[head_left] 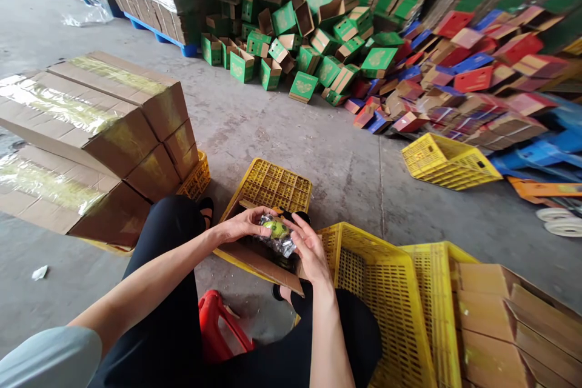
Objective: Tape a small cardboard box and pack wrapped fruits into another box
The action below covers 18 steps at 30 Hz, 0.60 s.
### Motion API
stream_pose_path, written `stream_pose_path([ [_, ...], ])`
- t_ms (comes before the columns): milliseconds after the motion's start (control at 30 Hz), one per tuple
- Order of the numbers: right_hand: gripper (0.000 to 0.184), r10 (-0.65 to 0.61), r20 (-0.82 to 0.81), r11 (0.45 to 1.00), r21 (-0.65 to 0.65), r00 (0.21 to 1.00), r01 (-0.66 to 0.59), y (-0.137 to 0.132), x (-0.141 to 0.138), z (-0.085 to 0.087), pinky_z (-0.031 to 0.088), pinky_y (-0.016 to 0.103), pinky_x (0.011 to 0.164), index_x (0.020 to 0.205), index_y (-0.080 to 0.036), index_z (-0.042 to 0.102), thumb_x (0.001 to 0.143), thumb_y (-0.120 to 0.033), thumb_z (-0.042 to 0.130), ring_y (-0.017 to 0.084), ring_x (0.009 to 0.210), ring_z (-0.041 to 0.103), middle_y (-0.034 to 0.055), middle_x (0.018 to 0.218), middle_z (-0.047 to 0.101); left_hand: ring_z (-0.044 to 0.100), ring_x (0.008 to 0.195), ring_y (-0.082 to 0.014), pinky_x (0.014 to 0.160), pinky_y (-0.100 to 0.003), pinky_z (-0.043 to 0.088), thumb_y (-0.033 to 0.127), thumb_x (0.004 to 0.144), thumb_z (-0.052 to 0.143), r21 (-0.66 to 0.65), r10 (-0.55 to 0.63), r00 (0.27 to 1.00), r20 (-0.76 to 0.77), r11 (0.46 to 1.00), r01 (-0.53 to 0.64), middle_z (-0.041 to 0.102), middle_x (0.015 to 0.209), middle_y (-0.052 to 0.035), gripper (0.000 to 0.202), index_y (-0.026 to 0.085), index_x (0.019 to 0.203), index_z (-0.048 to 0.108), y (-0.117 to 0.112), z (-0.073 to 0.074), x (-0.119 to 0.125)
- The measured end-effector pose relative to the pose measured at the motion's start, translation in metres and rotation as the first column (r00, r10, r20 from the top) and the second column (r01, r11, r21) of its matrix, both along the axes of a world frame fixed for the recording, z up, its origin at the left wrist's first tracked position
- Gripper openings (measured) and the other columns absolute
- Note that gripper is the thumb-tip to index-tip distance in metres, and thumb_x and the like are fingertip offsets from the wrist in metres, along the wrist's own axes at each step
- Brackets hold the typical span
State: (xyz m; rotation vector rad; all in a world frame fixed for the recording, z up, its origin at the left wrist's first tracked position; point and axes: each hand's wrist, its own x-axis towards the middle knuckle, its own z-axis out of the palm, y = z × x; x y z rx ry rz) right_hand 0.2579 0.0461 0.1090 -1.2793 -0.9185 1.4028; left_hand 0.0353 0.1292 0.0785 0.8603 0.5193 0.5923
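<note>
A round green fruit [276, 229] in crinkled clear plastic film is held between my two hands, above a cardboard box. My left hand [245, 224] grips it from the left, fingers curled over its far side. On the right, my right hand [311, 250] has its fingertips and thumb on the film. Beneath them, the open cardboard box [264, 264] sits between my legs with its near flap folded out; dark contents show only partly. The box rests on a yellow plastic crate [275, 187] that appears upturned.
Yellow crates [379, 291] stand by my right leg, beside stacked cardboard cartons [484, 315]. Taped cartons [122, 133] are piled at left. A red plastic stool [216, 327] is under me. Green boxes [302, 86] and red-blue boxes [473, 79] lie heaped ahead, near another yellow crate [448, 160].
</note>
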Motion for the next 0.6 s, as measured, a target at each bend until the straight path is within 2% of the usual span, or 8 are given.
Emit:
stream_pose_path([
  [67, 0.054, 0.039, 0.100, 0.999, 0.001, 0.994, -0.039, 0.000, -0.001, -0.003, 0.061, 0.044, 0.097, 0.128, -0.030, 0.076, 0.079, -0.051, 0.085, 0.030, 0.117, 0.073, 0.0082, 0.128, 0.078, 0.066, 0.098, -0.0179, 0.088, -0.029, 0.049, 0.028, 0.063, 0.101, 0.024, 0.039, 0.999, 0.008, 0.999, -0.040, 0.071, 0.115, -0.0072, 0.072, 0.020, 0.127, 0.069, -0.001, 0.001, 0.002],
  [133, 0.047, 0.022, 0.167, 1.000, 0.015, 0.986, -0.025, 0.000, 0.000, -0.006, 0.061, 0.046, 0.097, 0.120, -0.028, 0.080, 0.079, -0.051, 0.085, 0.031, 0.113, 0.074, 0.0070, 0.119, 0.081, 0.065, 0.100, -0.0183, 0.090, -0.029, 0.050, 0.027, 0.061, 0.102, 0.035, 0.065, 0.998, 0.012, 0.997, -0.065, 0.070, 0.115, -0.0076, 0.072, 0.020, 0.125, 0.069, -0.002, 0.000, 0.004],
  [233, 0.043, -0.026, 0.203, 0.999, 0.036, 0.979, 0.019, 0.000, 0.003, -0.008, 0.060, 0.046, 0.098, 0.116, -0.028, 0.082, 0.079, -0.050, 0.085, 0.029, 0.106, 0.076, 0.0053, 0.113, 0.082, 0.066, 0.100, -0.0193, 0.089, -0.030, 0.051, 0.031, 0.063, 0.101, 0.022, 0.074, 0.997, -0.014, 0.997, -0.074, 0.071, 0.115, -0.0083, 0.064, 0.018, 0.119, 0.072, -0.001, -0.003, 0.005],
  [333, 0.041, -0.056, 0.195, 0.997, 0.055, 0.979, 0.046, 0.000, 0.005, -0.007, 0.059, 0.044, 0.100, 0.114, -0.029, 0.082, 0.079, -0.049, 0.086, 0.027, 0.103, 0.076, 0.0044, 0.109, 0.083, 0.068, 0.092, -0.0185, 0.086, -0.031, 0.053, 0.037, 0.063, 0.100, 0.000, 0.106, 0.992, -0.068, 0.994, -0.106, 0.073, 0.104, -0.0063, 0.055, 0.016, 0.107, 0.074, 0.000, -0.006, 0.005],
  [467, 0.043, 0.009, 0.112, 0.999, 0.050, 0.994, -0.015, 0.001, 0.002, -0.006, 0.055, 0.045, 0.107, 0.118, -0.028, 0.080, 0.079, -0.047, 0.087, 0.028, 0.113, 0.074, 0.0057, 0.118, 0.081, 0.067, 0.081, -0.0163, 0.080, -0.030, 0.053, 0.042, 0.065, 0.098, 0.061, 0.158, 0.982, -0.107, 0.986, -0.152, 0.075, 0.093, -0.0046, 0.047, 0.014, 0.096, 0.075, 0.002, -0.010, 0.003],
  [600, 0.052, 0.132, 0.078, 0.991, 0.012, 0.988, -0.133, 0.001, -0.005, -0.010, 0.054, 0.047, 0.109, 0.128, -0.031, 0.075, 0.079, -0.042, 0.088, 0.028, 0.120, 0.072, 0.0055, 0.130, 0.077, 0.067, 0.078, -0.0157, 0.078, -0.028, 0.050, 0.046, 0.073, 0.093, 0.158, 0.151, 0.981, -0.120, 0.979, -0.131, 0.076, 0.090, -0.0059, 0.040, 0.013, 0.089, 0.078, 0.001, -0.010, 0.002],
])
